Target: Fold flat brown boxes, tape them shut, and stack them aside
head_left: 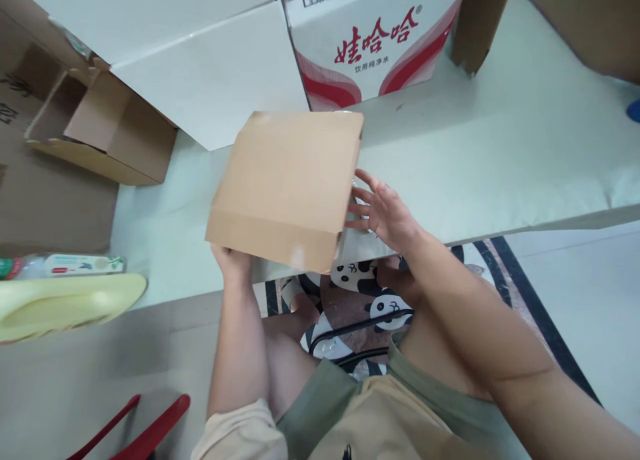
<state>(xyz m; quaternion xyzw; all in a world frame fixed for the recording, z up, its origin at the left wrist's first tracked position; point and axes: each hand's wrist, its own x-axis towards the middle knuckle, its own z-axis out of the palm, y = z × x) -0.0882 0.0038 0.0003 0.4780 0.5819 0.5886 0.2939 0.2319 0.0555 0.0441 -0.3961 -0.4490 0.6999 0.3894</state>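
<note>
A flat brown cardboard box (290,173), its broad plain face up, is over the near part of the pale green tabletop. My left hand (233,261) grips the box at its near left corner, with the fingers hidden beneath it. At the box's right side is my right hand (387,210), open with the fingers spread and their tips close to the edge; whether they touch it I cannot tell. Something shiny and clear (364,203) shows partly behind those fingers, too covered to name.
Large white cartons (210,73) and a white carton with red print (375,47) stand at the back. An opened small cardboard box (115,127) is at left. A bottle (65,265) and a pale yellow plastic item (70,303) lie front left. Red legs (155,430) stick up below.
</note>
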